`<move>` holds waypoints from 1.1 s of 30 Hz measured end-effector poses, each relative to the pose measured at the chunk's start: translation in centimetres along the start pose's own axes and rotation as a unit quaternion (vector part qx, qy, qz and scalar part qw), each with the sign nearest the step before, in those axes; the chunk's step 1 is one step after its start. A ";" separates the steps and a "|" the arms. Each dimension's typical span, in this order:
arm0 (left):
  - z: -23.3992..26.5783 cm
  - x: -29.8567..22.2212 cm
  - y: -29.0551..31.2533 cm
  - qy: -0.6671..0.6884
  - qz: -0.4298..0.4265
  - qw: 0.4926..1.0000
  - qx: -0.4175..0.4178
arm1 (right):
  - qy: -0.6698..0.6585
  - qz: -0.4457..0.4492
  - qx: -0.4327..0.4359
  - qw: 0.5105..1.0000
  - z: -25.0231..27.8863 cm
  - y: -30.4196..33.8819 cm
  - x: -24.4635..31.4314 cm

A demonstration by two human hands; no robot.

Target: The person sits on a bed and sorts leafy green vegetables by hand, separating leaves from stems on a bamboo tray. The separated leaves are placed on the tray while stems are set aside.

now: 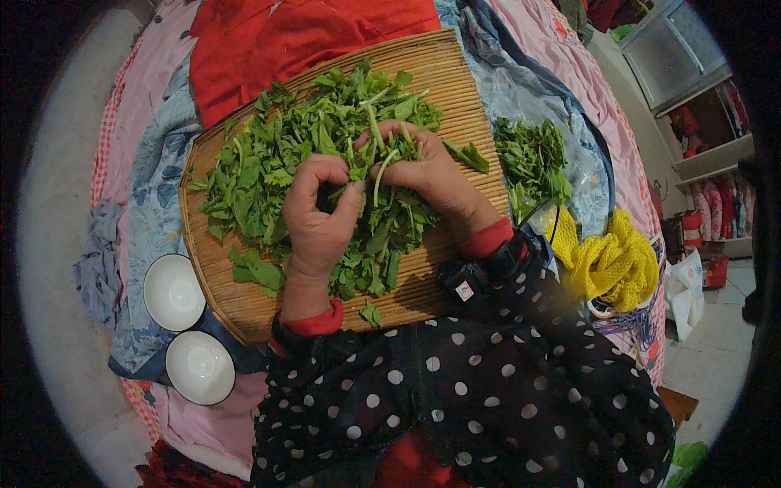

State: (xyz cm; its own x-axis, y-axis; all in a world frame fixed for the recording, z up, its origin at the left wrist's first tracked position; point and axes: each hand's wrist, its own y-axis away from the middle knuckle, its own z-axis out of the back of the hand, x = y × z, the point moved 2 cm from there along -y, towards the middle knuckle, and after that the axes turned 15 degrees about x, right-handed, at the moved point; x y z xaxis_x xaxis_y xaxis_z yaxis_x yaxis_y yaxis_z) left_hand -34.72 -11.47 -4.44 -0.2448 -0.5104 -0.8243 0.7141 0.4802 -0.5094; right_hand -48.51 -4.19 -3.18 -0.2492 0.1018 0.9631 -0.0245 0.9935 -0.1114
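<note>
A large heap of leafy greens (260, 179) covers much of a flat bamboo tray (211, 281). Over the heap, my right hand (435, 175) is closed around a few leafy stems (382, 175), their pale ends sticking out past the fingers. My left hand (319, 215) meets it from the left, thumb and forefinger pinched together at the leaves of the same greens. The fingertips of both hands nearly touch, and part of what they grip is hidden. A loose leaf (371, 315) lies at the tray's near edge, below the hands.
Two white bowls, one (174, 293) behind the other (200, 368), stand left of the tray. Right of it, more greens (530, 159) lie on clear plastic, with a yellow mesh bag (614, 256) nearer me. A red cloth (301, 41) lies beyond the tray.
</note>
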 end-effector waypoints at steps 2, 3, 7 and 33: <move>0.0 0.0 0.1 0.009 0.001 1.000 -0.001 | 0.005 0.003 0.002 1.000 0.0 0.0 0.0; 0.0 0.1 0.1 0.010 0.005 1.000 -0.001 | 0.008 0.005 0.005 1.000 0.0 0.0 0.0; 0.2 0.1 0.0 -0.008 0.000 1.000 0.001 | -0.008 0.005 0.008 1.000 -0.1 0.1 0.1; 0.1 -0.2 0.2 0.058 0.034 0.998 -0.017 | -0.005 0.012 0.013 1.000 0.0 -0.2 -0.3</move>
State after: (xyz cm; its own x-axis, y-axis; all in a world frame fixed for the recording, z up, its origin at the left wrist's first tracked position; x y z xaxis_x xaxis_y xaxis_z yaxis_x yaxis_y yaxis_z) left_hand -34.46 -11.37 -4.35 -0.2719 -0.3899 -0.8798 0.7098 0.5361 -0.4570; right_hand -48.46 -4.38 -3.49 -0.2593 0.1251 0.9577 -0.0438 0.9890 -0.1410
